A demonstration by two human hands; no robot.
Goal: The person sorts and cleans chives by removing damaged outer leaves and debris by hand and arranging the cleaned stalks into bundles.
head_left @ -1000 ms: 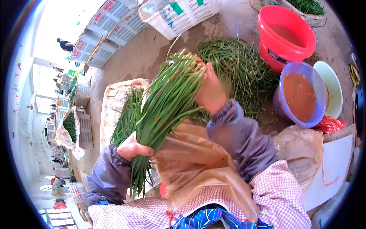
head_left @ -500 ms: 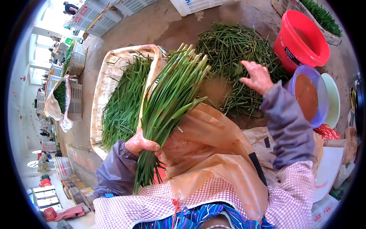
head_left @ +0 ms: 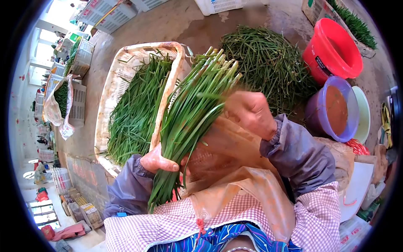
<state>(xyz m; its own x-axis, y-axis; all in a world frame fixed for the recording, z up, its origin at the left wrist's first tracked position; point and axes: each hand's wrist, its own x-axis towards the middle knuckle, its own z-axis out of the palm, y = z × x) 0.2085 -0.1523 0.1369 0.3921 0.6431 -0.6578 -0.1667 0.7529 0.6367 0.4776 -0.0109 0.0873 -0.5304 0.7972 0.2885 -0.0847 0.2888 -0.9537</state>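
Observation:
My left hand (head_left: 160, 159) is wrapped round the lower, leafy part of a thick bunch of garlic chives (head_left: 191, 113). The bunch slants up and to the right, its pale cut ends at the top. At its right edge my right hand (head_left: 251, 113) is closed, with curled fingers slightly blurred. A blurred chive leaf (head_left: 210, 96) runs from the bunch to those fingertips, which seem to pinch it. Left of the bunch stands a dirty white plastic crate (head_left: 113, 88) holding more chives (head_left: 140, 113). Beyond my right hand lies a heap of loose chive scraps (head_left: 268, 67) on the floor.
A red bucket (head_left: 321, 50), a purple basin (head_left: 321, 105) of brown water and a pale green basin (head_left: 363, 113) stand at the right. Several crates line the back and left, among them a white crate (head_left: 216, 6). An orange-brown plastic apron (head_left: 239, 168) covers my lap.
My right hand has come from over the scrap heap down and left to the bunch, and its fingers have closed. My left hand still holds the bunch.

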